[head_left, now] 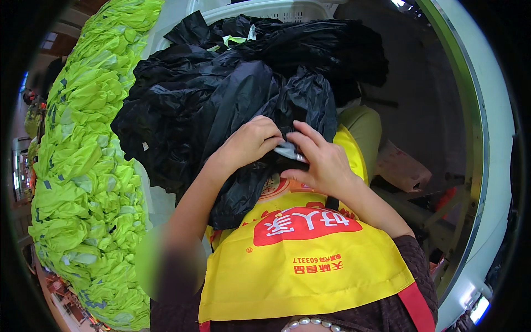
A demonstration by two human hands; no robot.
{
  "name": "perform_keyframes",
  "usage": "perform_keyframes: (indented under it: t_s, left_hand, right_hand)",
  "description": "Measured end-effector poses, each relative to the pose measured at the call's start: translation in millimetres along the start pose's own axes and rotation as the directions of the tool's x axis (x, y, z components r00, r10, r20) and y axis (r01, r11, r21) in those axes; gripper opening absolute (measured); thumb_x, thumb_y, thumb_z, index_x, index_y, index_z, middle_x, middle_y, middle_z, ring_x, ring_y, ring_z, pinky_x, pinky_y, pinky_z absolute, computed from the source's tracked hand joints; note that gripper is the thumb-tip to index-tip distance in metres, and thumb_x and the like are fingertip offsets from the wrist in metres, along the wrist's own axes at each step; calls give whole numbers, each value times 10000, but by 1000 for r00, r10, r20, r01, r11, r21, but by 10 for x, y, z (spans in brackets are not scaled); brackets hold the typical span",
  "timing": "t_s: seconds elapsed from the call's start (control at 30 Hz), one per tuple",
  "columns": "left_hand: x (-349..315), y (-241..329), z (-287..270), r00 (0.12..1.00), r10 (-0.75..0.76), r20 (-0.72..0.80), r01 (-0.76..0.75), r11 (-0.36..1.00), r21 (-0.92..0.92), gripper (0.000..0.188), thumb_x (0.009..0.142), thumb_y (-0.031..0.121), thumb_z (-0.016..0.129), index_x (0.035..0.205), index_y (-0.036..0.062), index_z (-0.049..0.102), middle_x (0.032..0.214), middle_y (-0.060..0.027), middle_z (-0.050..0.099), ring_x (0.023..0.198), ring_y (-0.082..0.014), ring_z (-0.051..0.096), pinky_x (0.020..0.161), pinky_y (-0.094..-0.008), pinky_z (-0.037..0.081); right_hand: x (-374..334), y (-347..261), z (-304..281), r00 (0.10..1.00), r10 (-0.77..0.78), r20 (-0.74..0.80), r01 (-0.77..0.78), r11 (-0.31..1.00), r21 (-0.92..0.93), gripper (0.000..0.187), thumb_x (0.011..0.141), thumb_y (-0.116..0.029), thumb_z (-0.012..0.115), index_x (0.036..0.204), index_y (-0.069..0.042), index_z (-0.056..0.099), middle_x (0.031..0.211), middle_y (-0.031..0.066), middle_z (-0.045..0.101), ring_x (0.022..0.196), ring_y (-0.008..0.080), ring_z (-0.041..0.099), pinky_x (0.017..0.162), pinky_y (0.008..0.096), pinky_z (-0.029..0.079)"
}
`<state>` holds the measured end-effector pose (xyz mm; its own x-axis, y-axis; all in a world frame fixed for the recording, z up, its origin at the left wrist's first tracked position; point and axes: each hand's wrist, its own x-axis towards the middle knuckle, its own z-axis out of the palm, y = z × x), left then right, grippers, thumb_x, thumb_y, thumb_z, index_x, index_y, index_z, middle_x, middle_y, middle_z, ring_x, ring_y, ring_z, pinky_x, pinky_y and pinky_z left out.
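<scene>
A large heap of thin, shiny black fabric [232,88], bunched like garments, lies across my lap and the surface in front of me. On its near right part, my left hand [251,141] has its fingers bent and pressed together on a fold of the cloth. Facing it, my right hand [326,160] curls its thumb and fingers round a small grey, shiny object [289,150], whose kind I cannot make out. The grey object lies between the two hands, close to the left fingertips. My yellow apron [310,249] is under the cloth's near edge.
A tall pile of bright yellow-green garments [88,166] runs along the left side. Behind the black heap stands a white plastic basket [276,9]. To the right are a pale curved table edge [492,138] and, lower down, a pinkish bag [401,167].
</scene>
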<state>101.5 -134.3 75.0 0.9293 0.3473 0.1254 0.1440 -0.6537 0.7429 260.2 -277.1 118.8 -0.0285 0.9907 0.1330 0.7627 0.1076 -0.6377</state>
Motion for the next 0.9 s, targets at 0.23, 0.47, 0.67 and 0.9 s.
perform_keyframes:
  t_s: [0.23, 0.47, 0.67, 0.9]
  left_hand:
    - [-170, 387, -49, 915, -5, -403, 87, 979, 184, 111, 744, -4, 605, 855, -10, 604, 896, -126, 599, 901, -279, 576, 808, -332, 456]
    - [-241, 1093, -15, 846, -530, -65, 456, 781, -426, 109, 831, 91, 614, 795, -11, 597, 598, -23, 581, 525, -45, 522, 487, -197, 418]
    - [-243, 1301, -2, 788, -182, -589, 51, 971, -232, 267, 699, 108, 743, 896, 14, 588, 713, -86, 605, 592, -181, 595, 541, -253, 476]
    - [-156, 1065, -7, 852, -224, -474, -12, 895, -445, 849, 637, 13, 763, 1295, 45, 228, 1241, -118, 380, 1149, -230, 436, 934, -346, 398]
  right_hand:
    - [26, 816, 556, 968, 183, -173, -126, 947, 297, 185, 703, -100, 637, 873, -42, 591, 678, 68, 574, 597, 194, 573, 553, 302, 458]
    - [279, 290, -19, 894, 443, 69, -234, 331, 914, 60, 785, -79, 599, 747, -60, 556, 668, -46, 536, 617, 31, 467, 529, 195, 368]
    - [339, -168, -201, 798, 567, 203, -50, -275, 960, 125, 814, -87, 517, 928, -41, 537, 801, 39, 600, 699, 138, 599, 674, 272, 512]
    - [326, -518, -192, 891, 421, 171, -62, -261, 963, 248, 865, -170, 537, 1077, -45, 507, 974, 51, 595, 832, 135, 595, 726, 275, 502]
